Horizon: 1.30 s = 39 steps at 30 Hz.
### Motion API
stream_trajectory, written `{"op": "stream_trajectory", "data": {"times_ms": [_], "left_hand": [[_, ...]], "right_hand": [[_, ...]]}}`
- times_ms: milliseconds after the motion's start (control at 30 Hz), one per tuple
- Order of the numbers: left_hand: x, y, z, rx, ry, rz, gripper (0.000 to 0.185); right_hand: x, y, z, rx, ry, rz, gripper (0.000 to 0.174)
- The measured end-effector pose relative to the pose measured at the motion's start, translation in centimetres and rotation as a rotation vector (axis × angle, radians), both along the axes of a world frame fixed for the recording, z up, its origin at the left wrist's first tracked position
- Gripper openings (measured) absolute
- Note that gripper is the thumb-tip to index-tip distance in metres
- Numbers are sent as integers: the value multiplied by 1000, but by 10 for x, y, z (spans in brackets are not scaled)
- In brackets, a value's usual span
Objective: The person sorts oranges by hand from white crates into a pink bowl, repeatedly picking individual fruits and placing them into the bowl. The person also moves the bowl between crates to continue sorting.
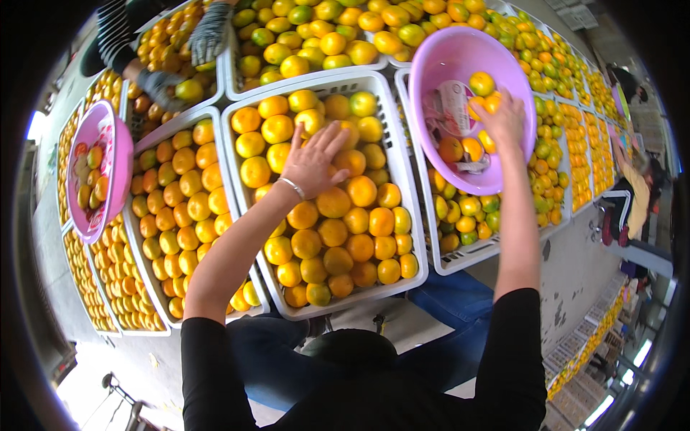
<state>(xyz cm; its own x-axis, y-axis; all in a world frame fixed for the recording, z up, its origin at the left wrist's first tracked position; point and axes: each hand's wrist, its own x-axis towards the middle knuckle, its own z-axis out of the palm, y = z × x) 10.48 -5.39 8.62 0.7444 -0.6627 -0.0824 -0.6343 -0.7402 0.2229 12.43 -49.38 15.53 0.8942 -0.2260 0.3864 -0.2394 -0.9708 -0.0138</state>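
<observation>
My left hand (318, 161) lies palm down with fingers apart on mandarin oranges (332, 202) in the white plastic crate (419, 253) before me. The fruit there sits in fairly even rows. To the right, a pink-purple plastic basin (443, 59) stands tilted on a neighbouring crate (469, 256). Inside the basin, my right hand (505, 121) closes its thumb and fingers around a mandarin; how firmly is hard to see. Several other mandarins (450, 149) lie near it, beside a printed label or paper (457, 105) that bears writing.
Crates of mandarins (183, 161) adjoin mine on the left, back and right. A second pink basin (125, 156) with fruit rests at left. Another person's gloved hands (207, 37) work at the upper left crate. A person (639, 188) sits at far right.
</observation>
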Motion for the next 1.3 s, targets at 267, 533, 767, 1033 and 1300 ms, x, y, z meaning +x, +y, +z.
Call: {"op": "stream_trajectory", "data": {"times_ms": [267, 533, 767, 1033, 1300], "left_hand": [[-7, 25, -10, -5, -63, 15, 88], [-1, 14, -10, -36, -74, -38, 89], [0, 16, -8, -63, -11, -26, 88], [18, 0, 3, -17, 14, 102, 46], [38, -29, -42, -222, -174, 226, 61]], "right_hand": [[-14, 179, 30, 1256, 133, 711, 48], [42, 263, -101, 1254, 295, 409, 46], [47, 267, -131, 1515, 324, 378, 44], [44, 276, -156, 1436, 215, 387, 46], [43, 255, -132, 1230, 342, 262, 39]]}}
